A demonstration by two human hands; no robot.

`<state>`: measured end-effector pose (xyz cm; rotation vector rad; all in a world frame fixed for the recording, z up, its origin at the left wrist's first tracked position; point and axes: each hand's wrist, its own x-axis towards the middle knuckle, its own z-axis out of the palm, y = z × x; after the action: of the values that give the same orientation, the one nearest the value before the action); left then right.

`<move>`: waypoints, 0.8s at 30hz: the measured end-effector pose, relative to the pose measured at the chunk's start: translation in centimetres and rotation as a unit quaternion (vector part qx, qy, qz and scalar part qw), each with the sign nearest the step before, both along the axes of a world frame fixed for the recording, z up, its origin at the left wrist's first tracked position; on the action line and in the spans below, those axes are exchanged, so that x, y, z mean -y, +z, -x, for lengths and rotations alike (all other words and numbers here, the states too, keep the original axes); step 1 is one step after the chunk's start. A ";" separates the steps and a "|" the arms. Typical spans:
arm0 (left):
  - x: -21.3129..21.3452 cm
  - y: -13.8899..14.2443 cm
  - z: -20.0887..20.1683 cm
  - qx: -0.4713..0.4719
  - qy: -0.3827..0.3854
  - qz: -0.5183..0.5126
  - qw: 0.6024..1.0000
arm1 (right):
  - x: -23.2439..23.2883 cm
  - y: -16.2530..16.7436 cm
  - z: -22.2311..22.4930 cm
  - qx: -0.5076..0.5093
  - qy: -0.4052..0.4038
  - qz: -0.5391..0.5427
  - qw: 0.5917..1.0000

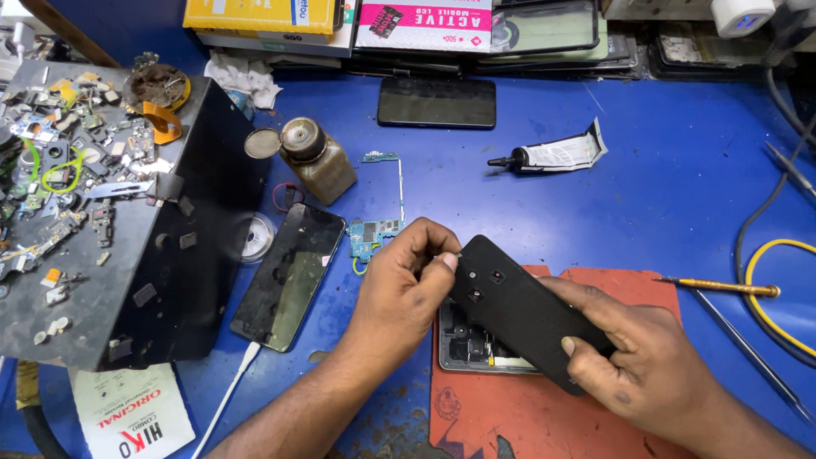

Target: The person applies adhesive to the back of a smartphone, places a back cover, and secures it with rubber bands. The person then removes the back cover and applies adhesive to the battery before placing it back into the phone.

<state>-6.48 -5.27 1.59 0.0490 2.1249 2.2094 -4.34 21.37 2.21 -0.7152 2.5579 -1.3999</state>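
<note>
Held between both hands: a black phone back cover [523, 310], long axis running from upper left beside the left hand [406, 285] down to lower right under the right hand [633, 361]. Tilted, its upper-left end raised clear of the opened phone body [476, 344] just beneath, which lay on the red work mat [552, 416]. Left-hand fingers curled narrow, fingertips [449, 260] pinched at the cover's top corner, right beside the camera cut-outs. Right hand half closed over the lower end, thumb [586, 340] pressed flat on the cover's face, remaining fingers hidden below. Neither hand nearer than the other; each on its own end. Left of the left hand, well apart: a second phone [289, 276] lying face up, and a small green circuit board [370, 238] nearer.
</note>
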 end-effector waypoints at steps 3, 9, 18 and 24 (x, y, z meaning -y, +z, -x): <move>0.2 0.2 0.0 -0.005 0.001 -0.001 1.000 | 0.2 0.0 0.1 -0.002 -0.017 -0.015 1.000; 0.2 0.1 -0.3 -0.031 0.000 0.010 0.999 | 0.8 0.2 -0.3 0.032 -0.025 -0.031 0.999; 0.2 -0.4 -0.1 0.015 -0.012 -0.019 1.000 | 0.6 -0.1 -0.1 0.015 -0.008 -0.003 1.000; 0.3 -0.3 0.1 0.026 -0.013 -0.020 0.999 | -0.2 -1.0 -0.2 0.035 -0.007 -0.003 0.999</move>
<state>-6.56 -5.60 1.28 0.0202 2.0409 2.2142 -4.18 21.55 1.16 -0.6374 2.5180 -1.3950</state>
